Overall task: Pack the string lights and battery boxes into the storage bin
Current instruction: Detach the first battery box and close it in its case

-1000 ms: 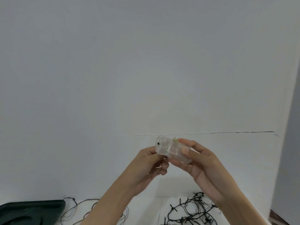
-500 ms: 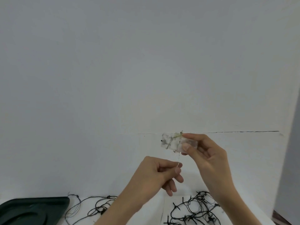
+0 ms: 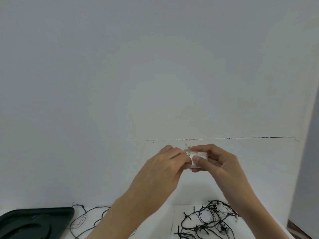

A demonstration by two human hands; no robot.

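Right hand [image 3: 219,163] pinches the small clear plastic battery box [image 3: 198,156] up in the air, with the left hand [image 3: 165,163] clamped on its wire end, probably tidying the lead before packing. Tangled black string lights [image 3: 207,219] sit on the white table [image 3: 160,221] below.

**Raised hands meet at the fingers**

Forearms rise from 6 o'clock, the left toward 1, the right toward 11. The right hand [image 3: 221,165] pinches the battery box [image 3: 198,154] between thumb and forefinger. The left hand [image 3: 165,167] curls its fingers on the box's 9 o'clock end.
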